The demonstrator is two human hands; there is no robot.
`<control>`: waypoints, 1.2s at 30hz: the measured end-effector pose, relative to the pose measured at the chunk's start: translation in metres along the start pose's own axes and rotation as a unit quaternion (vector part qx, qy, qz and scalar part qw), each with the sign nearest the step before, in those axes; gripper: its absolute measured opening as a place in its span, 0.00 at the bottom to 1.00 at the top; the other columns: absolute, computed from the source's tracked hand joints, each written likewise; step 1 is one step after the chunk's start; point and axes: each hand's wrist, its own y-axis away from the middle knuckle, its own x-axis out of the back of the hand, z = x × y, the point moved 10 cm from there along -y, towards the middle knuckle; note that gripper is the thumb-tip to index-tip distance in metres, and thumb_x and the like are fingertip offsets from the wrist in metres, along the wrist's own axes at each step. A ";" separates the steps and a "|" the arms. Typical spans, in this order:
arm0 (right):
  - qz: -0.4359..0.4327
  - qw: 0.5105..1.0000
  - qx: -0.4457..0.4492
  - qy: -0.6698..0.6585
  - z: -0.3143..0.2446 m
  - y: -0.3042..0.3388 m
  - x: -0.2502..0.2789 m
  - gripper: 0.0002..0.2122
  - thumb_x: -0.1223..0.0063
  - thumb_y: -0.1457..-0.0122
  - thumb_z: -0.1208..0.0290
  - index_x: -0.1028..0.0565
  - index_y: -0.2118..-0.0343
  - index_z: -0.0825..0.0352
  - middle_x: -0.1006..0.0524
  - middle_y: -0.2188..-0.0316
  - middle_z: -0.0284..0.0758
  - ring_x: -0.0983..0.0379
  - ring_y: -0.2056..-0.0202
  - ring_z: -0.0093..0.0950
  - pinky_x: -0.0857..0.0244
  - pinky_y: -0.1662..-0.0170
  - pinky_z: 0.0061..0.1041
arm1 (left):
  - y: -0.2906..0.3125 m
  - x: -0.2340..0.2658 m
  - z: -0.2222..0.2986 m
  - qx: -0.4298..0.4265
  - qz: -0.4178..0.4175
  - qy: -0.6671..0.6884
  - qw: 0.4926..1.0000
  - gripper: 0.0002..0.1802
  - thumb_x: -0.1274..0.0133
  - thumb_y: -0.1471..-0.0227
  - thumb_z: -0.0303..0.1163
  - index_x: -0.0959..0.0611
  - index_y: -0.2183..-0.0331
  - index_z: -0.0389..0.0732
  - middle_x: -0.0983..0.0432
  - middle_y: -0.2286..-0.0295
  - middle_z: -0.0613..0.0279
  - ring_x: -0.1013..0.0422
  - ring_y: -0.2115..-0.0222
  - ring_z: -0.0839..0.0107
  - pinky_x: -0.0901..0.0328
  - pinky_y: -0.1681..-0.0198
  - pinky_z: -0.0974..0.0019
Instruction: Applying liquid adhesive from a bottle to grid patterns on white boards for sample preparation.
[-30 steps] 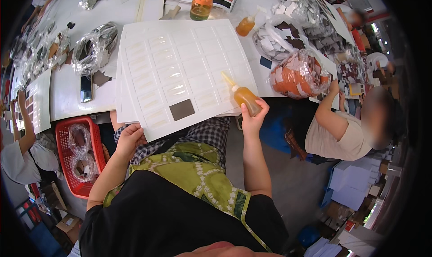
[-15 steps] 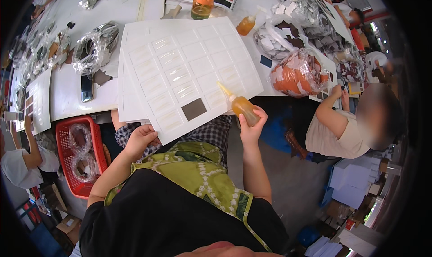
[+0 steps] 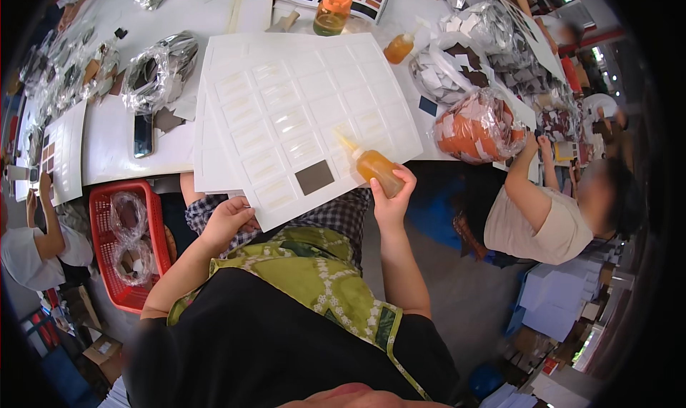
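Note:
My right hand (image 3: 394, 199) is wrapped round an amber glue bottle (image 3: 379, 172), whose pale yellow nozzle points up and left over a white card sheet (image 3: 325, 90). Rows of rectangular frames cover the sheet, many with glossy streaks of glue across them. One frame near the lower edge carries a dark brown swatch (image 3: 314, 177). With the fingers of my left hand (image 3: 230, 219) I pinch the sheet's lower left corner. Beneath it, another white sheet (image 3: 204, 147) shows along the left side. Whether the nozzle tip touches the card I cannot tell.
Beyond the sheet stand a jar with an orange top (image 3: 333, 11) and a second amber bottle (image 3: 399, 48). Plastic bags of orange swatches (image 3: 477, 128) and grey swatches lie right. A phone (image 3: 143, 135) rests left, above a red basket (image 3: 114, 247). People work on both sides.
The bottle in my right hand has shifted slightly left and down, its nozzle now lower over the frames. My left hand keeps its hold on the corner. The view has shifted a little.

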 end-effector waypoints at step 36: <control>0.038 0.997 -0.067 -0.006 0.021 -0.068 -0.041 0.23 0.41 0.50 0.76 0.42 0.55 0.64 0.38 0.53 0.41 0.39 0.51 0.32 0.41 0.48 0.31 | -0.001 -0.009 0.004 0.002 -0.033 -0.014 0.999 0.10 0.55 0.43 0.30 0.24 0.61 0.36 0.24 0.71 0.64 0.27 0.72 0.77 0.33 0.67 0.73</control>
